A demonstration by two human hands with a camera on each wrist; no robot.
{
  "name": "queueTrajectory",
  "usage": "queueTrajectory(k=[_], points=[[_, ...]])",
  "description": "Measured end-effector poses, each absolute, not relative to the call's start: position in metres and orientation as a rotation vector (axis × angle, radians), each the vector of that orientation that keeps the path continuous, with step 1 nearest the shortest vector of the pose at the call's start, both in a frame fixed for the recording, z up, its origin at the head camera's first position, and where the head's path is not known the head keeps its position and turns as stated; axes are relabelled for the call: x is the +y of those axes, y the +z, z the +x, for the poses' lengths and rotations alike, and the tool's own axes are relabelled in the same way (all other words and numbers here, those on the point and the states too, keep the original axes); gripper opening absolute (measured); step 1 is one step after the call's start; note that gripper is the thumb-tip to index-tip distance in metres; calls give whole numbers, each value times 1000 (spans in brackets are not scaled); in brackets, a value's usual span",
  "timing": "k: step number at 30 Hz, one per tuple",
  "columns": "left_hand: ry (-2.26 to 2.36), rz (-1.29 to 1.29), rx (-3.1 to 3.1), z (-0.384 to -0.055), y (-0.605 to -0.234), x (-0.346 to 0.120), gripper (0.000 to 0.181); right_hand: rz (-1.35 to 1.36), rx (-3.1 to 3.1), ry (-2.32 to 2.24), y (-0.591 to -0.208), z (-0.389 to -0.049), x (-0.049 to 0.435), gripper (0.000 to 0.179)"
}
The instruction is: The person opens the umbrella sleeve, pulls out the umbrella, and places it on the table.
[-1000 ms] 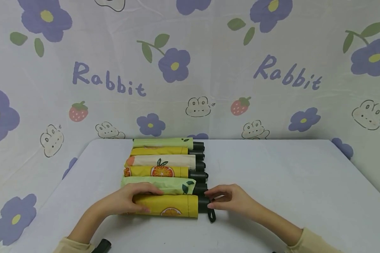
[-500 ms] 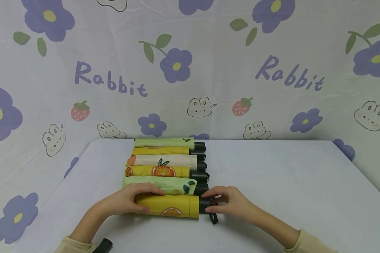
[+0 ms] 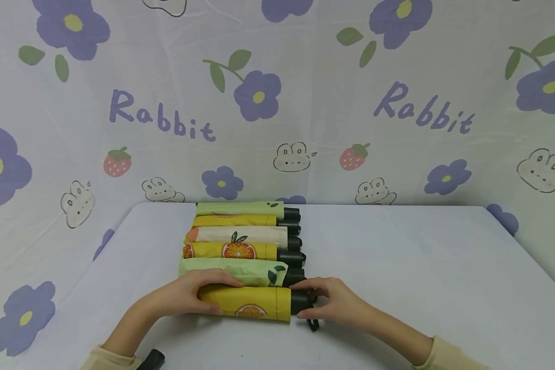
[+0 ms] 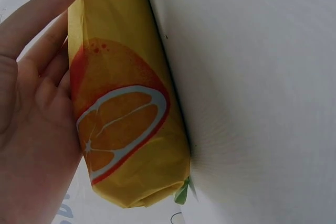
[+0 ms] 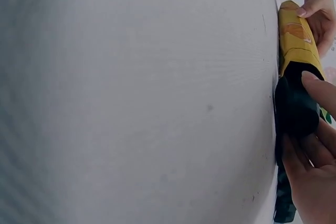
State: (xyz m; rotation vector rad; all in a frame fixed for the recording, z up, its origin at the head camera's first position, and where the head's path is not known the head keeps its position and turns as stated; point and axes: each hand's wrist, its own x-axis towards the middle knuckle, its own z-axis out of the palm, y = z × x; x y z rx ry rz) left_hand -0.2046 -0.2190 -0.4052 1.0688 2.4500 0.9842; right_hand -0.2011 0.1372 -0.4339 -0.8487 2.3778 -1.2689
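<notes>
Nearest the viewer in the head view lies a folded yellow umbrella (image 3: 259, 302) with an orange-slice print and a black handle. My left hand (image 3: 180, 295) grips its sleeve, thumb on the near side and fingers over the far side. At the other end, my right hand (image 3: 337, 306) holds the black handle (image 5: 299, 103) between thumb and fingers. A black wrist strap (image 3: 313, 325) hangs from that handle. Directly behind lies a light green umbrella (image 3: 240, 268) with dark leaves, partly covered by the left fingers.
Further back, folded umbrellas lie in a row with handles to the right: a yellow one (image 3: 254, 250), a cream one (image 3: 263, 235), another yellow one (image 3: 236, 221) and a green one (image 3: 240, 208). The white table (image 3: 398, 257) meets a patterned cloth (image 3: 314, 103) behind.
My right fingers have moved left from the handle's end and strap onto the handle itself. The front yellow umbrella has shifted slightly toward the viewer; the left hand keeps its hold.
</notes>
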Motion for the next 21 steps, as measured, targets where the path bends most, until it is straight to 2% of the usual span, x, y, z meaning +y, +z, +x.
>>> queueTrajectory(k=[8, 16, 21], points=[[981, 1050, 2445, -204, -405, -219, 52, -856, 2488, -1183, -433, -199, 131, 51], [959, 1069, 2458, -205, -406, -218, 53, -934, 2571, -1179, -433, -198, 131, 41], [955, 1083, 2454, -205, -407, -217, 54, -833, 2618, -1114, -430, -195, 130, 40]])
